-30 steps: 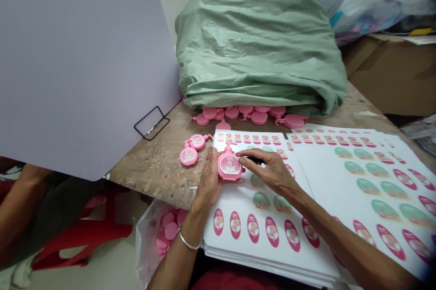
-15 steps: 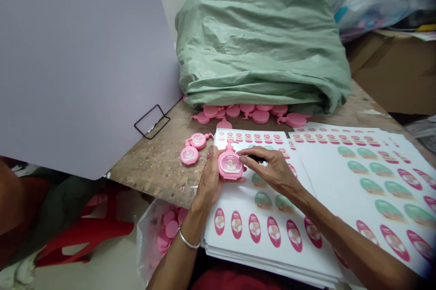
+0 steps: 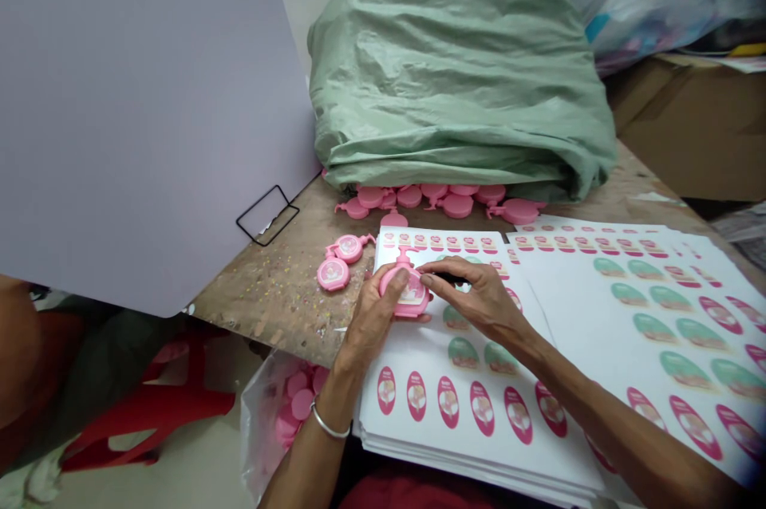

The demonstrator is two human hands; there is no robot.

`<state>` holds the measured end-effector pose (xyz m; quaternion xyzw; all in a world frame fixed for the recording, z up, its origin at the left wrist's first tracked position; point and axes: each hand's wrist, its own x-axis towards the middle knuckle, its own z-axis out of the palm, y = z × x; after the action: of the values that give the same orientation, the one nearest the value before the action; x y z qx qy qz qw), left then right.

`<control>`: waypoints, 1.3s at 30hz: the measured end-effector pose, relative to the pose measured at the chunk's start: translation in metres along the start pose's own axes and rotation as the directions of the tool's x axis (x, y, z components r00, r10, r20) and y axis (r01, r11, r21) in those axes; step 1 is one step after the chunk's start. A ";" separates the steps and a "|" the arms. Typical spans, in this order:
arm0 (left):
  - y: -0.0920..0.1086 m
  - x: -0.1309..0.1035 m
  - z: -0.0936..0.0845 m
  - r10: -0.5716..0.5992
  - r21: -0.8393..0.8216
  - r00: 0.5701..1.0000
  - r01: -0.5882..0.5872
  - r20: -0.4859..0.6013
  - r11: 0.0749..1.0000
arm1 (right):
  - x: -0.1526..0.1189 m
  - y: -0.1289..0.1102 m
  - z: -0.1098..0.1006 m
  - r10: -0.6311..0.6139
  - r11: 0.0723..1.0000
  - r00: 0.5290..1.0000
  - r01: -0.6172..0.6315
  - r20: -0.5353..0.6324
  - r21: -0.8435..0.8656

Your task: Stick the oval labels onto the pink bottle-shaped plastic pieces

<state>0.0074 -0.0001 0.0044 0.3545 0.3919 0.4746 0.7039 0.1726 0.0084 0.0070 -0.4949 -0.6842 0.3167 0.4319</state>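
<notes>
A small pink toy pump bottle with a round label on its face is gripped in my left hand, the thumb lying across the label. My right hand pinches a thin black tool whose kind I cannot make out; its fingertips are at the bottle's right edge. Beneath both hands lies a stack of printed sticker sheets with oval pink and green labels. Left of the hands, two labelled pink bottles rest on the wooden table.
A big green sack stands at the back, with several pink bottles along its lower edge. More sticker sheets lie to the right. A clear bag of pink pieces hangs below the table edge. A grey panel fills the left.
My left thumb has moved from the bottle's side onto its label, and the bottle has tilted slightly. My right hand has stayed nearly still.
</notes>
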 end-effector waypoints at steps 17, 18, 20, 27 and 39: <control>-0.006 -0.001 -0.006 -0.011 0.022 1.000 0.011 0.021 1.000 | 0.005 0.000 -0.008 -0.115 0.908 0.985 0.052 -0.128 -0.416; -0.006 -0.001 -0.005 -0.020 0.026 0.999 0.019 0.027 0.999 | 0.006 0.000 -0.005 -0.087 0.929 0.983 0.023 -0.159 -0.370; -0.007 -0.002 -0.002 -0.014 0.065 0.998 0.010 0.060 0.998 | 0.007 0.001 0.003 -0.003 0.981 0.992 -0.022 -0.127 -0.191; -0.005 -0.018 -0.011 -0.103 0.045 0.992 0.100 0.078 0.994 | 0.016 0.028 0.016 0.199 0.979 0.978 -0.201 -0.063 -0.022; -0.005 0.022 -0.090 0.379 0.816 0.879 0.018 -0.288 0.577 | 0.148 0.065 0.040 0.481 0.700 0.876 -0.407 -0.034 -0.586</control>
<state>-0.0648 0.0302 -0.0446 0.5557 0.6684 0.3854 0.3098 0.1421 0.1686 -0.0247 -0.7319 -0.6322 0.2188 0.1294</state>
